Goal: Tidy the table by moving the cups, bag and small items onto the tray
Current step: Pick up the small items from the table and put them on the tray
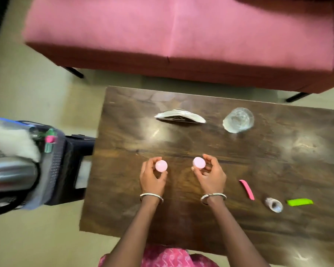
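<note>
Left fingers (149, 163) curled round smooth pink cup (161, 165); right fingers (210, 159) grip second pink cup (199, 162), both over glossy dark wooden bench (123, 189). Beyond fingers: flat crinkled bag (179, 117), clear cup (238, 120).

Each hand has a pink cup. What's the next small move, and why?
Probably lift both and turn to find the tray, which is not in view: the left hand grips the left cup, the right hand grips the right cup, so neither needs regrasping.

Glossy wood table (181, 209), seemingly clear-plastic cup (238, 120)
</note>
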`<state>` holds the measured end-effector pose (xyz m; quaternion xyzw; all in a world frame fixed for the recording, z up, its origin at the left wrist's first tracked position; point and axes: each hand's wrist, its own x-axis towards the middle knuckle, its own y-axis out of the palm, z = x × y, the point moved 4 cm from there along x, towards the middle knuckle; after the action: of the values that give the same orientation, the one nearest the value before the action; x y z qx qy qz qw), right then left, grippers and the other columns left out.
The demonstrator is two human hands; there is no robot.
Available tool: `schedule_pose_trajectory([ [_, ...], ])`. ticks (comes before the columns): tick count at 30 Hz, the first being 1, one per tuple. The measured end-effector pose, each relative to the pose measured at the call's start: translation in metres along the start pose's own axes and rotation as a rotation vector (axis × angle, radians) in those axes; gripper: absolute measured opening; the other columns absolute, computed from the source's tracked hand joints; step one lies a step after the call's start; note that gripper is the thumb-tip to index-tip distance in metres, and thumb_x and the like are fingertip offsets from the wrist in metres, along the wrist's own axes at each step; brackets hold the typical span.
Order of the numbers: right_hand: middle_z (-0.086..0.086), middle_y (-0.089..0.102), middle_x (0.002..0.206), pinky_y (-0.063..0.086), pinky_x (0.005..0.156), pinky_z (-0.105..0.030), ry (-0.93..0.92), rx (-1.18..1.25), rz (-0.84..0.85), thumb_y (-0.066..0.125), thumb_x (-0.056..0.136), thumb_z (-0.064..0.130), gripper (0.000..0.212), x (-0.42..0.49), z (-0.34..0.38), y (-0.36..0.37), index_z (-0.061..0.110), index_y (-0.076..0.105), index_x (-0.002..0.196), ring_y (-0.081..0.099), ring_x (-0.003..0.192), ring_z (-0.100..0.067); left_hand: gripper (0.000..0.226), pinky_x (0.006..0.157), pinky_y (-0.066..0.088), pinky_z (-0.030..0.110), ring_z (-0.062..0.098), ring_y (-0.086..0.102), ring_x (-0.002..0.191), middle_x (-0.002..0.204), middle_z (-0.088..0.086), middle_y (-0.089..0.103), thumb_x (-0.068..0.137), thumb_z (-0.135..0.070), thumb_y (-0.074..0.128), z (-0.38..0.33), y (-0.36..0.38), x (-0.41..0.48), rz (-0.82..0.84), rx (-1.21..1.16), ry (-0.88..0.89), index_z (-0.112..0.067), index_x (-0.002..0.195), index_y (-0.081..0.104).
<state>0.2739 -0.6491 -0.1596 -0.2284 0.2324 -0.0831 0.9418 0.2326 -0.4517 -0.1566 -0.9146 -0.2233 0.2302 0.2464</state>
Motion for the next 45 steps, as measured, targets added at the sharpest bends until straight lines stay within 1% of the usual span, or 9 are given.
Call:
schedule_pose_trajectory([
  [7, -0.013, 0.075, 0.096, 0.038, 0.064, 0.01, -0.061, -0.055, 0.132, 0.086, 0.07, 0.003, 0.039, -0.045, 0.05, 0.086, 0.008, 0.07, 0.105, 0.06, 0.064, 0.002, 0.04, 0.084, 0.055, 0.04, 0.019, 0.065, 0.091, 0.102, -0.001, 0.068, 0.068, -0.012, 0.082, 0.035, -0.138, 0.031, -0.225, -0.103, -0.127, -0.024, 0.103, 0.065],
  [12, -0.007, 0.074, 0.094, 0.049, 0.071, -0.013, -0.137, -0.162, 0.223, 0.089, 0.068, 0.009, 0.037, -0.085, 0.093, 0.166, 0.014, 0.07, 0.098, 0.069, 0.078, -0.019, 0.04, 0.069, 0.052, 0.014, 0.013, 0.066, 0.081, 0.099, 0.001, 0.07, 0.07, -0.013, 0.083, 0.088, -0.236, 0.066, -0.315, -0.127, -0.214, -0.029, 0.099, 0.061],
  [15, -0.006, 0.073, 0.092, 0.053, 0.078, -0.033, -0.183, -0.196, 0.26, 0.09, 0.065, 0.01, 0.037, -0.113, 0.123, 0.221, 0.012, 0.07, 0.096, 0.068, 0.079, -0.023, 0.039, 0.079, 0.056, 0.032, 0.024, 0.066, 0.09, 0.103, 0.009, 0.067, 0.071, -0.012, 0.082, 0.114, -0.286, 0.088, -0.343, -0.098, -0.246, -0.017, 0.105, 0.064],
  [21, 0.003, 0.071, 0.093, 0.046, 0.069, -0.018, -0.224, -0.225, 0.397, 0.083, 0.07, 0.007, 0.036, -0.16, 0.161, 0.332, 0.018, 0.065, 0.099, 0.064, 0.079, -0.014, 0.041, 0.084, 0.052, 0.042, 0.031, 0.062, 0.087, 0.104, 0.011, 0.057, 0.072, -0.007, 0.079, 0.159, -0.361, 0.13, -0.373, 0.082, -0.283, -0.015, 0.111, 0.069],
  [24, 0.007, 0.069, 0.093, 0.046, 0.063, -0.014, -0.264, -0.291, 0.475, 0.081, 0.073, 0.016, 0.034, -0.171, 0.174, 0.382, 0.025, 0.06, 0.098, 0.065, 0.082, -0.015, 0.041, 0.091, 0.049, 0.042, 0.033, 0.061, 0.1, 0.111, 0.013, 0.059, 0.077, -0.012, 0.074, 0.181, -0.372, 0.151, -0.289, 0.141, -0.319, -0.015, 0.118, 0.065],
  [28, 0.006, 0.071, 0.094, 0.053, 0.072, -0.035, -0.37, -0.455, 0.534, 0.081, 0.075, 0.027, 0.032, -0.17, 0.187, 0.442, 0.024, 0.06, 0.099, 0.064, 0.086, -0.018, 0.037, 0.086, 0.05, 0.039, 0.029, 0.059, 0.108, 0.119, 0.006, 0.057, 0.084, -0.02, 0.066, 0.212, -0.363, 0.174, -0.146, 0.306, -0.3, -0.021, 0.121, 0.057],
  [34, -0.005, 0.068, 0.099, 0.046, 0.069, -0.034, -0.5, -0.639, 0.596, 0.068, 0.08, 0.013, 0.029, -0.149, 0.193, 0.51, 0.017, 0.057, 0.106, 0.062, 0.094, -0.029, 0.039, 0.091, 0.045, 0.035, 0.026, 0.058, 0.115, 0.129, 0.006, 0.051, 0.091, -0.015, 0.054, 0.243, -0.336, 0.213, -0.02, 0.413, -0.302, -0.017, 0.13, 0.048],
  [39, -0.012, 0.069, 0.109, 0.046, 0.07, -0.036, -0.552, -0.902, 0.575, 0.061, 0.086, 0.016, 0.042, -0.139, 0.181, 0.539, 0.021, 0.051, 0.127, 0.063, 0.103, -0.036, 0.033, 0.086, 0.046, 0.038, 0.03, 0.063, 0.106, 0.122, 0.01, 0.053, 0.097, -0.012, 0.045, 0.259, -0.322, 0.226, -0.078, 0.357, -0.349, -0.019, 0.128, 0.053],
  [45, -0.012, 0.069, 0.105, 0.038, 0.065, -0.034, -0.499, -1.049, 0.543, 0.054, 0.091, 0.019, 0.047, -0.136, 0.164, 0.547, 0.028, 0.043, 0.135, 0.067, 0.096, -0.04, 0.026, 0.084, 0.049, 0.042, 0.034, 0.06, 0.101, 0.11, 0.013, 0.053, 0.09, -0.015, 0.057, 0.263, -0.317, 0.227, -0.175, 0.202, -0.357, -0.014, 0.116, 0.061],
])
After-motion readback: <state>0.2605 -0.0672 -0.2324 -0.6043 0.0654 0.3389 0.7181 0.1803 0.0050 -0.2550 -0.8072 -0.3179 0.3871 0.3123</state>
